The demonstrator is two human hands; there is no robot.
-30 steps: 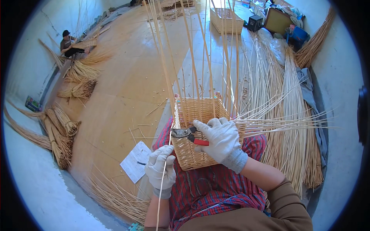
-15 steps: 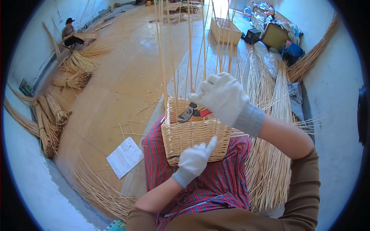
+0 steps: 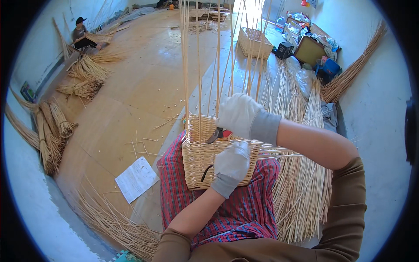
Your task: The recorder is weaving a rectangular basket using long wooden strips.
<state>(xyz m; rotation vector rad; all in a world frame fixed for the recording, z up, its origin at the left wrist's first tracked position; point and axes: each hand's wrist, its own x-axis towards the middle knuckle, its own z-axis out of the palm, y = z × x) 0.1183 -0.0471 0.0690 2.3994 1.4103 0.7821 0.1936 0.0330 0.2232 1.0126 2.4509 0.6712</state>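
Note:
A pale woven basket sits on a red striped cloth over my lap, tall upright stakes rising from it and loose strands sticking out to the right. My right hand, in a white glove, is closed on red-and-black pruning shears, their blades at the near rim. My gloved left hand is on the basket's front just below them, fingers bent at the rim and strands; what they grip is hidden. A dark curved piece shows on the basket's front.
A person sits by the left wall beside another basket. Cane bundles line the left; long canes lie right. A white paper and cane offcuts are on the floor. A basket and clutter stand at the back right.
My left hand has left a long strand at the lower left and moved up and right onto the basket. My right hand rose with the shears, then came back down toward the rim.

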